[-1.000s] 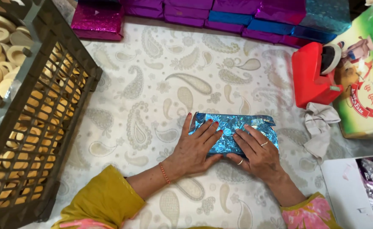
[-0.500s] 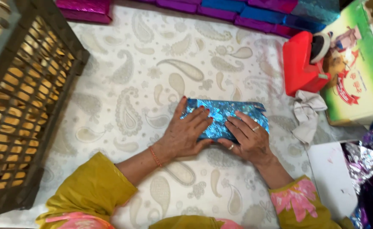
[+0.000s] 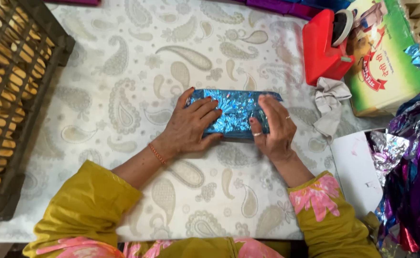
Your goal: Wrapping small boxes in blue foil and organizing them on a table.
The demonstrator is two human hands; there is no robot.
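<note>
From the head camera, looking straight down, both hands rest on a small oblong packet wrapped in shiny blue foil point(image 3: 234, 113) that lies flat on the table point(image 3: 124, 71), which is covered with a pale cloth printed with paisley shapes.

The left hand point(image 3: 191, 126) lies palm-down over the packet's left end, fingers spread flat across the foil and thumb along its near edge; it presses rather than grips. A thin orange bangle point(image 3: 157, 154) circles its wrist.

The right hand point(image 3: 273, 128) covers the right end, fingers laid flat on top and thumb tucked against the near side, so that the packet is pinned between the two hands. It wears rings. Both arms are in mustard-yellow sleeves, and the right cuff shows pink flowers.

Beyond the right hand, well apart, stands a red tape dispenser point(image 3: 325, 48), with a crumpled grey cloth point(image 3: 329, 102) just in front of it and nearer the hand. Further right lies a green printed carton point(image 3: 386, 62).

To the right of the right wrist is a white box point(image 3: 355, 167), and past it a heap of loose foil sheets in purple, silver and blue point(image 3: 410, 181).

Far out to the left of the left hand stands a dark slatted plastic crate point(image 3: 14, 105) holding pale round pieces.
</note>
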